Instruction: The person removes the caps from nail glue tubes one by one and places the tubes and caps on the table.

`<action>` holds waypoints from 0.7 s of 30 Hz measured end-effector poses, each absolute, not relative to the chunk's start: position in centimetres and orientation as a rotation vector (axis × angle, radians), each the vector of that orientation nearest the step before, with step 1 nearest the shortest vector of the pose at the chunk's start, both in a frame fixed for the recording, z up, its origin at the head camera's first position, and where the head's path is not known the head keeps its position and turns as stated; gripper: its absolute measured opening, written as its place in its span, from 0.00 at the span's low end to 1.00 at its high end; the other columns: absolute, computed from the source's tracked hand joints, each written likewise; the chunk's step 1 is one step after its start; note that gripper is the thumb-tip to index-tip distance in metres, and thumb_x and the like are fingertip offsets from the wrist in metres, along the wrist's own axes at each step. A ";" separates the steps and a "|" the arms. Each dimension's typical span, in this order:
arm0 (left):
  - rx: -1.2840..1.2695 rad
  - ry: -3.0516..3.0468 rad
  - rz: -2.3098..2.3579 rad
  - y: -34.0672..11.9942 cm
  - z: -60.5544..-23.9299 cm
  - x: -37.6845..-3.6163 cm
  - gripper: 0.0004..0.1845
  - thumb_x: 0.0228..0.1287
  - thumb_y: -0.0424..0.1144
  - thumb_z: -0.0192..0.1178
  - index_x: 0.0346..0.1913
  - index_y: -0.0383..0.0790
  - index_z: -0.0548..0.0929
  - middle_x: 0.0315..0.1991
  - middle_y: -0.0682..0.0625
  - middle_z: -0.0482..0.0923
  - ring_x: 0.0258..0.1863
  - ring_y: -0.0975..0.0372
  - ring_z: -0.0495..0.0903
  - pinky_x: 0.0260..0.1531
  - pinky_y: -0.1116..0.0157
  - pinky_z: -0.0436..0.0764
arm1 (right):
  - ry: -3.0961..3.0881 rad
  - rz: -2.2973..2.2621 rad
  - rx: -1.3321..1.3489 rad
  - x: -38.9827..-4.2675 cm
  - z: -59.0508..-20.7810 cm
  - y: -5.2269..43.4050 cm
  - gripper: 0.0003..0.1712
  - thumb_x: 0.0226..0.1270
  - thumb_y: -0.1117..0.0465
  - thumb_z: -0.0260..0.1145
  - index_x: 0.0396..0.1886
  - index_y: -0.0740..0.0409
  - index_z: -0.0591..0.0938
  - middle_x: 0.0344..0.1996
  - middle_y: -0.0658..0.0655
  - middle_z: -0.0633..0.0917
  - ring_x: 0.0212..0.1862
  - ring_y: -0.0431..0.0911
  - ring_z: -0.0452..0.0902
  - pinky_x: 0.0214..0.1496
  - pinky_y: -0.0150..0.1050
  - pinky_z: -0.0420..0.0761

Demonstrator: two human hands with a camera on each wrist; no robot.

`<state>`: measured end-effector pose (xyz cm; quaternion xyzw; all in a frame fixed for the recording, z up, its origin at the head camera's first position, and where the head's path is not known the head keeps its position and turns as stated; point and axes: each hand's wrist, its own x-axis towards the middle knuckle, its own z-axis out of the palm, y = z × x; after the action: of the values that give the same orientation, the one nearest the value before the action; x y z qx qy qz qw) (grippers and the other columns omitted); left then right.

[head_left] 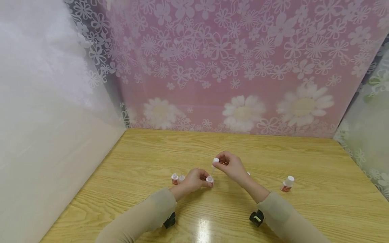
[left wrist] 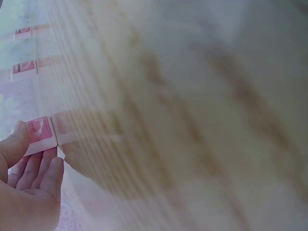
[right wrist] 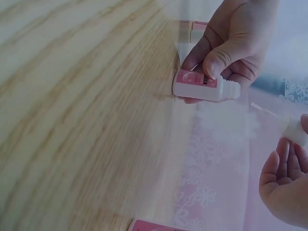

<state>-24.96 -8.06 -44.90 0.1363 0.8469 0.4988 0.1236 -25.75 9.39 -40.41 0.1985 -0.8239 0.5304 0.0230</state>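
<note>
Pink-labelled bottle (right wrist: 204, 91) sits uncapped, gripped by the left hand (head_left: 193, 180); the right hand (head_left: 231, 166) pinches a white applicator cap (head_left: 216, 160) just above it; two bottles (head_left: 175, 180) left of it seem opened, one capped bottle (head_left: 287, 184) right.

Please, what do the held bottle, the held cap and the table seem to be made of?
Bottle: probably plastic, smooth and white, with a ridged neck. Cap: likely plastic too, opaque and plain white. Table: wood or wood-look laminate; grain shows, and glare suggests a glossy finish.
</note>
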 end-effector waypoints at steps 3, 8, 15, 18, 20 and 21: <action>0.389 2.473 1.448 -8.0 -45.0 -25.0 0.08 0.46 0.33 0.67 0.30 0.35 0.80 0.25 0.51 0.80 0.28 0.66 0.77 0.29 0.69 0.74 | -2.550 1.683 0.562 -25.8 -40.2 9.6 0.13 0.56 0.59 0.66 0.38 0.61 0.76 0.30 0.53 0.80 0.33 0.45 0.74 0.35 0.38 0.75; 0.392 2.476 1.449 -8.0 -45.1 -25.0 0.08 0.46 0.33 0.67 0.30 0.35 0.80 0.25 0.51 0.80 0.28 0.65 0.77 0.30 0.69 0.74 | -2.481 1.769 0.545 -25.8 -39.8 10.0 0.15 0.58 0.59 0.64 0.43 0.62 0.76 0.33 0.55 0.79 0.34 0.47 0.74 0.36 0.39 0.75; 0.397 2.480 1.448 -8.0 -44.9 -25.1 0.07 0.46 0.32 0.67 0.30 0.35 0.80 0.25 0.52 0.80 0.27 0.66 0.77 0.29 0.69 0.74 | -2.317 1.999 0.495 -25.4 -38.8 10.4 0.19 0.61 0.57 0.61 0.48 0.64 0.76 0.34 0.55 0.78 0.38 0.48 0.73 0.38 0.35 0.75; 0.394 2.484 1.443 -8.0 -45.0 -25.1 0.07 0.46 0.32 0.67 0.30 0.36 0.80 0.25 0.52 0.80 0.27 0.67 0.76 0.29 0.70 0.74 | -2.235 2.100 0.466 -25.5 -38.5 10.6 0.18 0.61 0.59 0.61 0.46 0.67 0.75 0.32 0.53 0.78 0.35 0.43 0.74 0.39 0.37 0.75; 0.402 2.491 1.442 -8.0 -45.1 -25.1 0.07 0.46 0.32 0.67 0.29 0.35 0.80 0.24 0.52 0.80 0.26 0.67 0.76 0.28 0.70 0.74 | -2.193 2.162 0.452 -25.5 -38.3 10.6 0.16 0.61 0.61 0.61 0.44 0.68 0.75 0.31 0.52 0.78 0.34 0.41 0.74 0.40 0.38 0.76; 0.399 2.492 1.442 -8.0 -45.2 -25.1 0.07 0.46 0.32 0.67 0.29 0.35 0.80 0.24 0.52 0.80 0.26 0.67 0.76 0.28 0.70 0.74 | -2.175 2.192 0.445 -25.5 -38.3 10.7 0.15 0.60 0.61 0.61 0.43 0.67 0.75 0.30 0.51 0.77 0.34 0.41 0.74 0.40 0.39 0.76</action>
<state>-25.12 -8.03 -45.16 0.1363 0.8514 0.4927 0.1175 -25.47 10.65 -38.26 0.1426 -0.6972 0.7024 0.0108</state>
